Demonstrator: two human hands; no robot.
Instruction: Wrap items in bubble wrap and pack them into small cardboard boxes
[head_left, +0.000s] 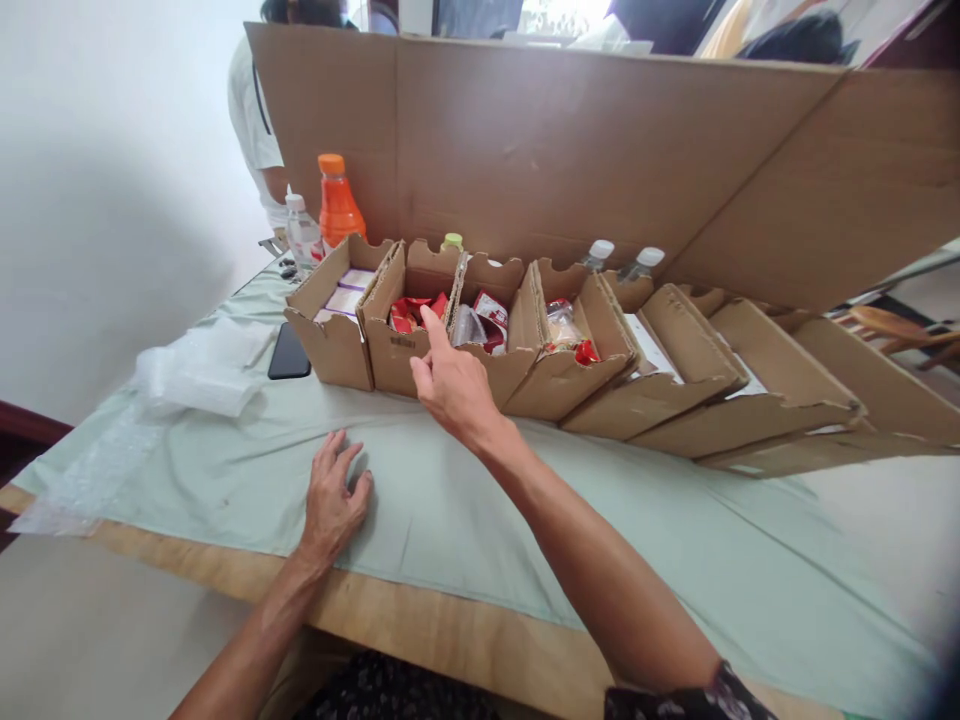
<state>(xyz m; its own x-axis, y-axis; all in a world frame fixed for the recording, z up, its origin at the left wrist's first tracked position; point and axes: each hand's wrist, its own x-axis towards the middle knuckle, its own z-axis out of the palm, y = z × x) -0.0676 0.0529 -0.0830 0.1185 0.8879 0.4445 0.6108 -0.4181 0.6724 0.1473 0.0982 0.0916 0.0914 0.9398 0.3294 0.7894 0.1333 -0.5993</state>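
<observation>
My left hand (331,497) lies flat on the pale green cloth (450,520), fingers spread, holding nothing. My right hand (448,378) reaches forward to a row of open cardboard boxes, its index finger stretched out over the front edge of the second box (390,352), which holds red packets (411,310). The other fingers are loosely curled with nothing in them. The first box (330,345) holds white and purple packs. The third box (501,365) holds silver and red packets, and a fourth box (559,380) holds clear-wrapped items with a red packet.
Further cardboard boxes (735,400) run off to the right. A tall cardboard sheet (570,150) stands behind. An orange bottle (337,205), clear bottles (302,232), a black phone (289,352) and crumpled plastic wrap (195,375) lie at left. Another person (255,120) stands behind.
</observation>
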